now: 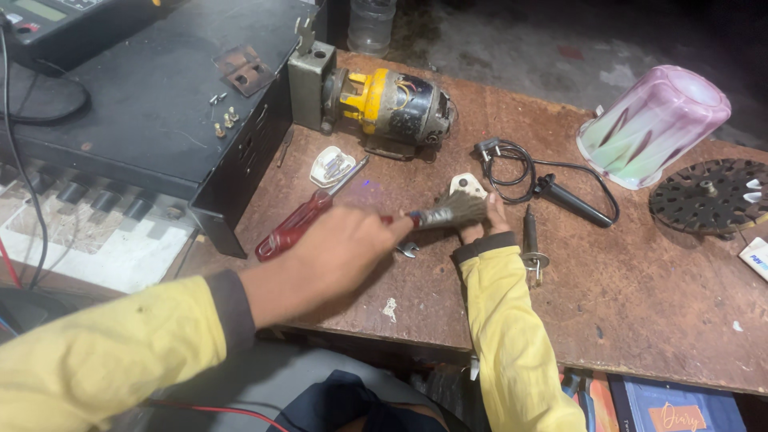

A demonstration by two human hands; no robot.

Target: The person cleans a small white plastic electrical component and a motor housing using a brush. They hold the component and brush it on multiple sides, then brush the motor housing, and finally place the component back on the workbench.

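My left hand reaches in from the left and grips a small paintbrush by its reddish handle. Its grey bristles lie against a small white plastic part. My right hand holds that part from below and is largely hidden behind the bristles. Both arms wear yellow sleeves with dark cuffs. The hands meet over the middle of a worn brown wooden table.
A red-handled screwdriver, a white plug and a small spanner lie near the hands. Behind stand a yellow-black electric motor and a black metal box. To the right are a soldering iron, black cable, glass lampshade and perforated disc.
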